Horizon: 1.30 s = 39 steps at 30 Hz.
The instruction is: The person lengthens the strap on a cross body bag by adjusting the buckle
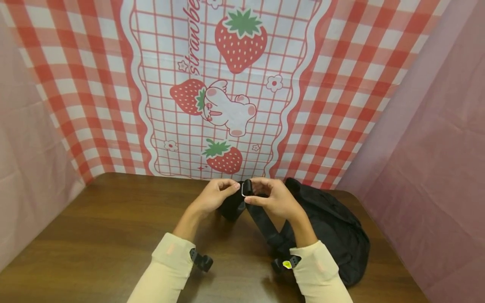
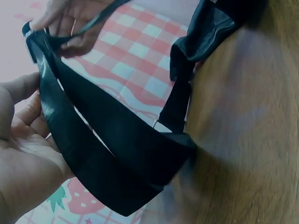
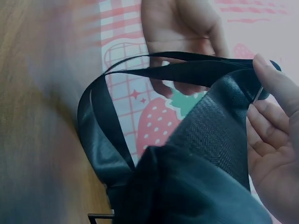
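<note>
A black webbing strap (image 1: 261,219) is raised above the table, looping down between the hands in the left wrist view. Its slider buckle (image 1: 244,189) shows a thin metal edge. On the buckle's right, my right hand (image 1: 278,197) pinches the strap and buckle between thumb and fingers, also seen in the right wrist view. From the other side my left hand (image 1: 212,197) holds the strap with thumb and fingertips close to the buckle. Two lengths of strap (image 2: 103,126) hang side by side below the left fingers. The strap leads to a black bag (image 1: 333,227) on the table.
The brown wooden table (image 1: 113,235) carries the bag at its right side, partly behind the right forearm. A red checked strawberry cloth (image 1: 235,105) hangs at the back, with pink cloth (image 1: 439,139) at the sides. Both wrists wear small black cameras.
</note>
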Tool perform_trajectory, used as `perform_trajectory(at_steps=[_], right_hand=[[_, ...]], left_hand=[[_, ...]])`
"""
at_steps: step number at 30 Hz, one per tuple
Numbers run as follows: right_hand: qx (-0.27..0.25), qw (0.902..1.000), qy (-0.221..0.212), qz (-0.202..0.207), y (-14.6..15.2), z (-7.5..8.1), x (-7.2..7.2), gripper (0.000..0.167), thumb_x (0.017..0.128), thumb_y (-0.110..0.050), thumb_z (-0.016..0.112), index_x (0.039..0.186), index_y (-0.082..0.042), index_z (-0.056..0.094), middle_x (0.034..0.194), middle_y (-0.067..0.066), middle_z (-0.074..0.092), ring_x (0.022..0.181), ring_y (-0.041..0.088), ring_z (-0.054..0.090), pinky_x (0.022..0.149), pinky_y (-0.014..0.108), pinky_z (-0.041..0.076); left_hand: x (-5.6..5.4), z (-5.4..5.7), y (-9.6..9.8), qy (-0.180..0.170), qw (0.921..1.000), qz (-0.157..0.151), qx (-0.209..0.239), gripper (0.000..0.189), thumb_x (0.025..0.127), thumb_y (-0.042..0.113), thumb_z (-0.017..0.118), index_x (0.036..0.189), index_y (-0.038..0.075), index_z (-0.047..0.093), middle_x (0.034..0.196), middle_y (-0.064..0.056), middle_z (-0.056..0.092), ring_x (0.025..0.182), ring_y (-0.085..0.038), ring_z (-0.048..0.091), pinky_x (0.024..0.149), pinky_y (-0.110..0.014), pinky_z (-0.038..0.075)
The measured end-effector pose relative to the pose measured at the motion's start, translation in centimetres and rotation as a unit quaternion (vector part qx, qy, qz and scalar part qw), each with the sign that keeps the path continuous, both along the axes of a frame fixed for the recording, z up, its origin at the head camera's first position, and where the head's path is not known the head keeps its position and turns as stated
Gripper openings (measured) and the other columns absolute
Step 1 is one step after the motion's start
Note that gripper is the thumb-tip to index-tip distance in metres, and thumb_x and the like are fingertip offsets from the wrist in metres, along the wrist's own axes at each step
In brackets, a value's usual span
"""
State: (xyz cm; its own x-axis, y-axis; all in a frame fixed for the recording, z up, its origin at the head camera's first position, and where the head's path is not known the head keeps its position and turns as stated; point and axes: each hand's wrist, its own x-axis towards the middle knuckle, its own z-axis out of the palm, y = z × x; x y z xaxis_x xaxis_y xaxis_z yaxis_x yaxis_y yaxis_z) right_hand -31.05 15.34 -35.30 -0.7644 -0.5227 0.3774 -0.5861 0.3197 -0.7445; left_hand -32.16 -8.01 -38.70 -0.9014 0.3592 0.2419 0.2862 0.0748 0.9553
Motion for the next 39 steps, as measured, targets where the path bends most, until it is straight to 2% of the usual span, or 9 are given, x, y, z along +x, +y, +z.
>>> perform_trajectory(at_steps=[3,5,9,13,20,23,31,36,39], right_hand=[[0.002,1.0000,-0.002,0.008,-0.2,-0.2,0.0,0.043,0.089,-0.014,0.082,0.128,-0.002,0.068,0.104,0.009,0.074,0.094,0.022,0.071,0.082,0.033,0.058],[0.006,1.0000,0.000,-0.007,-0.1,-0.2,0.1,0.044,0.089,-0.015,0.082,0.129,-0.002,0.068,0.106,0.009,0.073,0.095,0.022,0.070,0.083,0.033,0.057],[0.009,0.9994,-0.005,-0.032,0.0,0.1,0.3,0.051,0.088,-0.018,0.083,0.133,-0.001,0.065,0.111,0.010,0.072,0.100,0.022,0.069,0.086,0.036,0.057],[0.003,0.9994,-0.008,-0.032,-0.1,0.2,0.3,0.053,0.088,-0.018,0.083,0.134,-0.001,0.064,0.112,0.011,0.072,0.101,0.023,0.070,0.086,0.037,0.058],[0.000,0.9998,-0.004,0.019,-0.7,0.0,0.1,0.045,0.090,-0.018,0.081,0.131,-0.005,0.067,0.106,0.005,0.074,0.095,0.019,0.072,0.083,0.034,0.059],[0.000,0.9998,-0.005,0.017,-0.8,0.0,0.1,0.044,0.090,-0.019,0.081,0.130,-0.007,0.068,0.105,0.003,0.074,0.095,0.018,0.072,0.082,0.034,0.059],[-0.014,0.9997,-0.017,-0.010,-0.2,0.1,0.2,0.047,0.089,-0.019,0.083,0.131,-0.006,0.067,0.108,0.006,0.074,0.097,0.020,0.071,0.082,0.033,0.059],[-0.024,0.9996,-0.013,0.010,-0.3,0.0,0.2,0.045,0.088,-0.015,0.083,0.129,-0.005,0.067,0.105,0.007,0.074,0.095,0.021,0.072,0.081,0.034,0.059],[-0.020,0.9995,-0.012,0.019,-0.4,-0.1,0.3,0.042,0.088,-0.016,0.082,0.127,-0.007,0.069,0.105,0.005,0.074,0.093,0.021,0.072,0.081,0.035,0.059]], left_hand=[[0.0,-0.1,0.0,-0.001,0.9999,-0.008,0.008,0.030,0.105,0.025,0.061,0.110,-0.001,0.073,0.095,-0.004,0.072,0.080,-0.017,0.063,0.073,-0.031,0.052],[-0.1,-0.3,-0.3,-0.005,1.0000,-0.003,0.002,0.030,0.105,0.026,0.062,0.112,-0.001,0.073,0.097,-0.005,0.072,0.080,-0.017,0.064,0.073,-0.031,0.052],[-0.1,-0.7,-1.2,-0.001,0.9995,0.010,-0.031,0.025,0.103,0.023,0.064,0.110,0.001,0.074,0.106,-0.006,0.072,0.093,-0.017,0.063,0.083,-0.033,0.051],[-0.1,-0.7,-1.6,0.012,0.9989,0.003,-0.046,0.022,0.103,0.019,0.065,0.108,0.000,0.074,0.112,-0.008,0.071,0.102,-0.017,0.061,0.091,-0.033,0.049],[0.1,-0.4,-1.4,-0.002,0.9998,-0.020,0.004,0.027,0.104,0.020,0.062,0.112,-0.004,0.071,0.099,-0.005,0.071,0.088,-0.017,0.064,0.077,-0.029,0.054],[0.1,-0.3,-1.3,-0.005,0.9997,-0.018,0.013,0.027,0.104,0.019,0.062,0.112,-0.004,0.071,0.098,-0.003,0.072,0.086,-0.016,0.065,0.076,-0.029,0.054],[-0.2,-0.9,-1.4,0.011,0.9998,-0.015,-0.008,0.024,0.103,0.015,0.063,0.109,-0.007,0.070,0.101,-0.007,0.071,0.091,-0.015,0.062,0.081,-0.029,0.052],[-0.2,-0.8,-0.8,-0.011,0.9990,-0.031,0.031,0.026,0.104,0.015,0.062,0.111,-0.008,0.070,0.095,-0.006,0.072,0.084,-0.017,0.064,0.076,-0.031,0.054],[-0.3,-0.7,-0.3,-0.016,0.9967,-0.046,0.065,0.026,0.104,0.015,0.061,0.111,-0.008,0.070,0.096,-0.013,0.072,0.085,-0.021,0.064,0.078,-0.034,0.054]])
